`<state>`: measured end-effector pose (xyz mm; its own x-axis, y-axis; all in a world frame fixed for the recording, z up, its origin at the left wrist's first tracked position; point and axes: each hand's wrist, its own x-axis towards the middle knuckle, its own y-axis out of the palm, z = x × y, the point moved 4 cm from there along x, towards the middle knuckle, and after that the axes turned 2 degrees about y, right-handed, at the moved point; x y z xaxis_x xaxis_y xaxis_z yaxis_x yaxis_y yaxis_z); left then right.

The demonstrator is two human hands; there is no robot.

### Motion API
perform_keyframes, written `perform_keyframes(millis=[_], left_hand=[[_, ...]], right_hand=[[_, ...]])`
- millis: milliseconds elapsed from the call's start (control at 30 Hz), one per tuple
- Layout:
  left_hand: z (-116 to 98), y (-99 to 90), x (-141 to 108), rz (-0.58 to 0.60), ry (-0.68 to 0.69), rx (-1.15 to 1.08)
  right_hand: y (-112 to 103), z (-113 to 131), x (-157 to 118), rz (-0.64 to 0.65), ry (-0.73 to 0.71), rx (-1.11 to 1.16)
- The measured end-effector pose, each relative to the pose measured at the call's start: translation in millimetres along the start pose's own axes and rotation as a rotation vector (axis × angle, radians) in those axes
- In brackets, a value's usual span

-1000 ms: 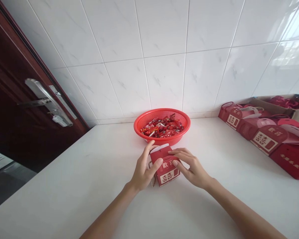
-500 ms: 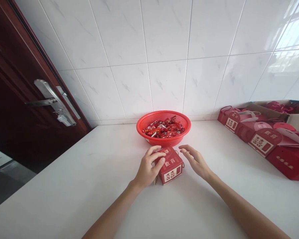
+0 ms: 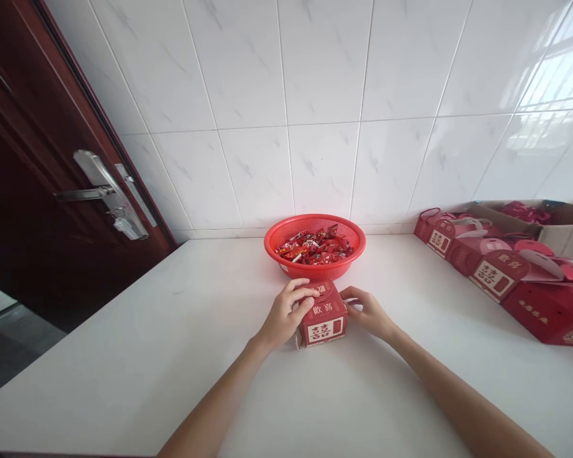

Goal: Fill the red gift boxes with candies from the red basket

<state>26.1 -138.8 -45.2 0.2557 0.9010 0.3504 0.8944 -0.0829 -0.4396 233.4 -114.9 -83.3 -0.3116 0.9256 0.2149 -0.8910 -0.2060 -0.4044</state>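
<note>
- One box (image 3: pixel 323 318)
- One left hand (image 3: pixel 282 313), holding its top left
- One right hand (image 3: pixel 370 314) at its right; grip: cannot tell
- One basket (image 3: pixel 315 271) behind the box

"What sort of room is this?"
"Probably in a home: a dark door (image 3: pixel 23 127) with a metal handle (image 3: pixel 106 189)."
"And the wall (image 3: pixel 253 172)?"
"White tiles (image 3: pixel 325 83), behind a white table (image 3: pixel 138 356)."
</note>
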Motion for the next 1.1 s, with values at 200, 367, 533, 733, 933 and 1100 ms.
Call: perform_keyframes(millis=[200, 367, 533, 733, 933, 1100], left_hand=[[4, -0.5, 0, 0.003, 0.010, -0.012], [4, -1.7, 1, 0.018, 0.001, -0.017], [6, -1.5, 2, 0.022, 0.000, -0.008], [4, -0.8, 1, 0.016, -0.005, 0.010], [4, -0.2, 0, 0.009, 0.022, 0.048], [3, -1.9, -1, -0.021, 0.082, 0.118]], right_hand=[[3, 0, 0, 0.019, 0.026, 0.078], [9, 0, -2, 0.051, 0.052, 0.164], [4, -3, -2, 0.008, 0.115, 0.167], [-10, 11, -3, -0.019, 0.171, 0.476], [-7, 26, -8, 0.035, 0.158, 0.670], [7, 27, -11, 0.141, 0.141, 0.521]])
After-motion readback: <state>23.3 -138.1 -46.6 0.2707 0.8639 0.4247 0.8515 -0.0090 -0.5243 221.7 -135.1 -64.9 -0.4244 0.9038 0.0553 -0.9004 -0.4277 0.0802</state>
